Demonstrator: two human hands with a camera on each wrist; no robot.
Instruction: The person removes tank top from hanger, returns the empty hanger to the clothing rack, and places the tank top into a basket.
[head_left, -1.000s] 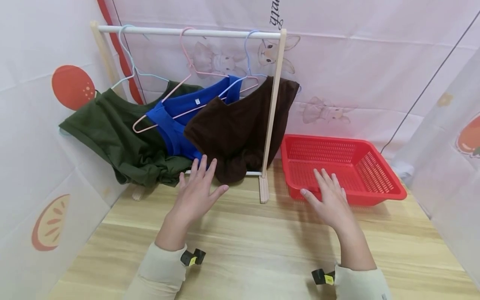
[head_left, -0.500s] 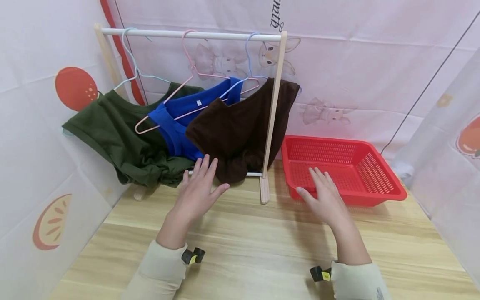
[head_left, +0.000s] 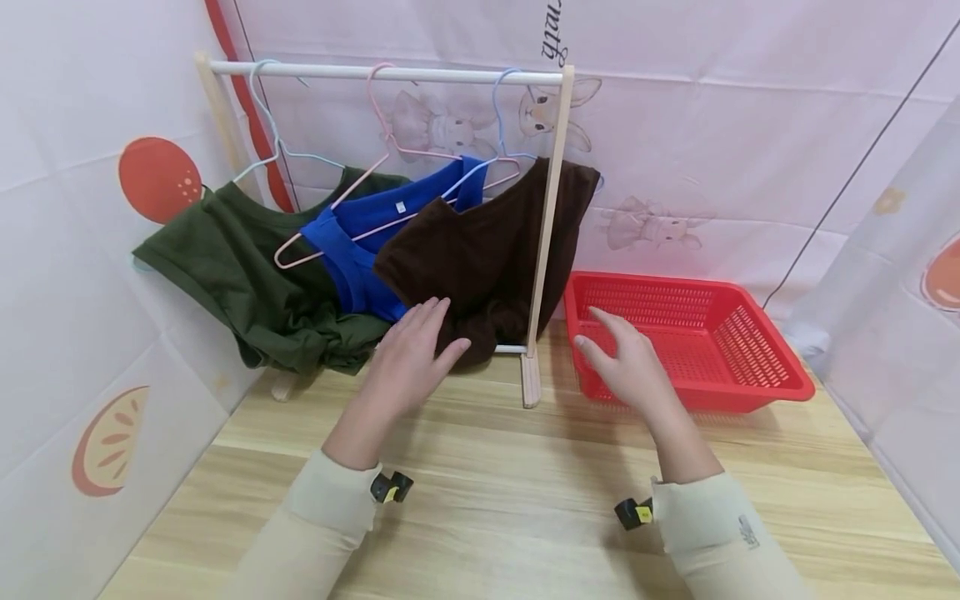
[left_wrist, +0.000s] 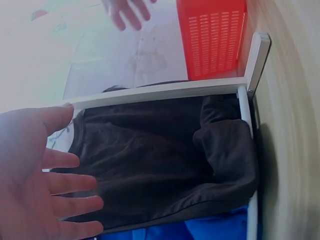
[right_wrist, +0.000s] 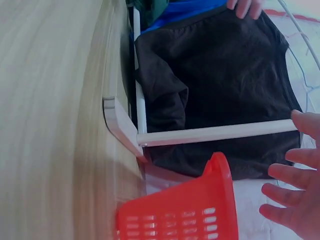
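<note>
My left hand (head_left: pixel 405 358) reaches toward a dark brown garment (head_left: pixel 480 250), its fingers straight and nothing held; in the left wrist view a gap seems to lie between them. The garment hangs from a light blue hanger (head_left: pixel 499 125) at the rack's right end. Beside it a blue garment (head_left: pixel 347 271) is on a pink hanger (head_left: pixel 378 108), and a dark green one (head_left: pixel 240 258) on a mint hanger (head_left: pixel 266 117). My right hand (head_left: pixel 630 367), fingers extended and slightly bent, hovers in front of a red plastic basket (head_left: pixel 750 392). It holds nothing.
The clothes rack (head_left: pixel 450 75) has a white top bar and wooden posts, standing on a wood-grain table (head_left: pixel 510 500). Printed fabric walls (head_left: pixel 750 167) close off the back and both sides. The rack's right foot (head_left: pixel 530 383) lies between my hands.
Both hands have moved forward and up a little, the left toward the brown garment, the right leftward toward the rack post. The view has shifted slightly; garments and basket stay put.
</note>
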